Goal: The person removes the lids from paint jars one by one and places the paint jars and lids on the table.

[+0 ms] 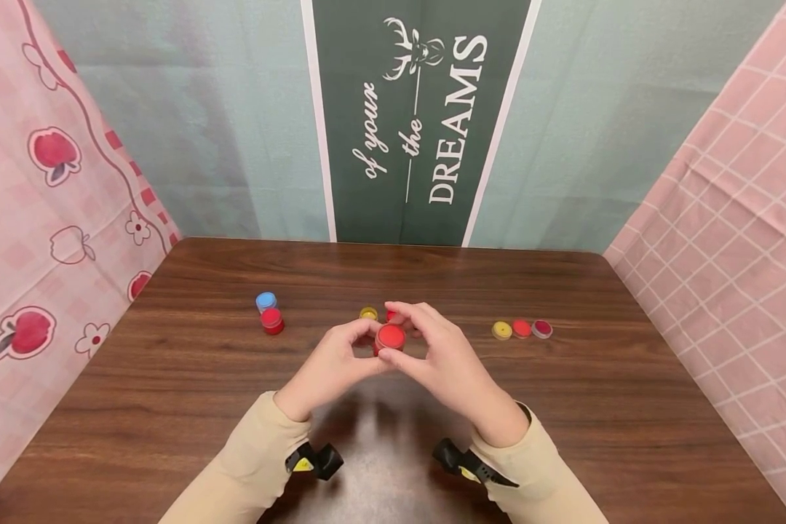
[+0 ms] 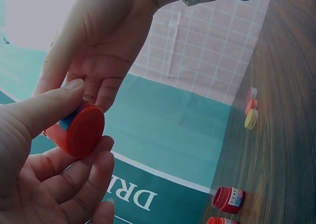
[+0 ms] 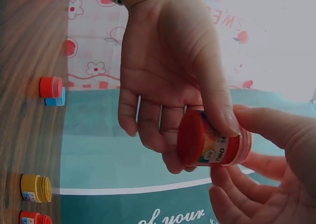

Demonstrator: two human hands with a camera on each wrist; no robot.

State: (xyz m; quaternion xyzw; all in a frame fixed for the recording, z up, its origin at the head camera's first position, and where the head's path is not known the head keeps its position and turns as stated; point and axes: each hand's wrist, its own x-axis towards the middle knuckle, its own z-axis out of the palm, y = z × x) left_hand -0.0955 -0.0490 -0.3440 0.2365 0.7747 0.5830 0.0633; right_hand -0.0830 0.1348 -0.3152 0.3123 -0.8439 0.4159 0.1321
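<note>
A small red paint jar (image 1: 391, 336) is held above the table between both hands, its printed label (image 3: 216, 147) showing in the right wrist view. My left hand (image 1: 337, 362) pinches the jar's body, thumb across the label. At the jar's upper, ridged end, my right hand (image 1: 448, 364) grips with thumb and fingers. The jar's round red base (image 2: 86, 131) faces the table in the left wrist view. Behind the hands stand a yellow jar (image 3: 35, 188), a red jar (image 3: 34, 218) and a dark red jar (image 2: 229, 199); the hands partly hide them in the head view.
To the left on the wooden table (image 1: 190, 407) stand a blue jar (image 1: 266, 301) and a red-topped jar (image 1: 272, 321). A yellow lid (image 1: 501, 330), a red lid (image 1: 521, 329) and a magenta lid (image 1: 542, 330) lie to the right. Cloth curtains (image 1: 216, 131) surround the table.
</note>
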